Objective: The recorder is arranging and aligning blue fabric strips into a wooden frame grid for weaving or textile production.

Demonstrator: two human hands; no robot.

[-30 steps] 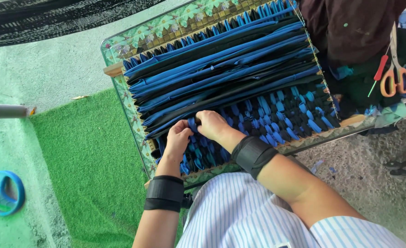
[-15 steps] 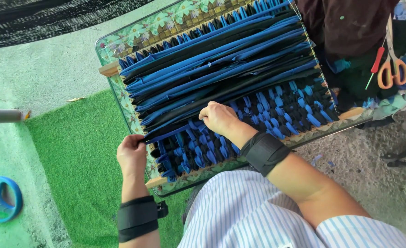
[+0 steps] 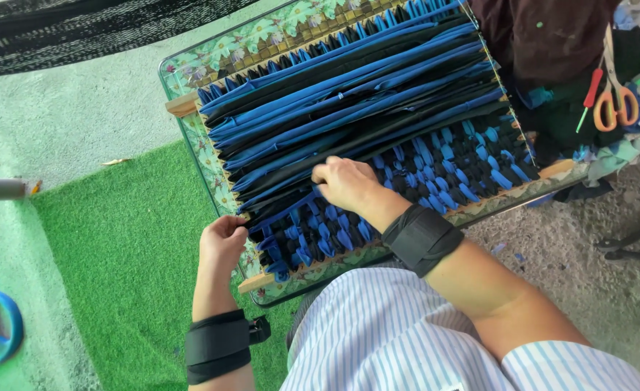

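Since the earlier frame, little has been shifted: the left hand (image 3: 222, 242) is kept at the near left edge of the weaving frame (image 3: 190, 105), its fingers curled and closed on a blue strip end at the frame's side, while the right hand (image 3: 345, 182) is pressed with bent fingers onto the blue and black fabric strips (image 3: 349, 94), just where the woven checkered part (image 3: 450, 166) begins; whether a strip is pinched there cannot be told. Black wrist bands are worn on both forearms. Green artificial turf (image 3: 117, 275) lies to the left, and orange-handled scissors (image 3: 617, 101) rest beyond the frame's right corner.
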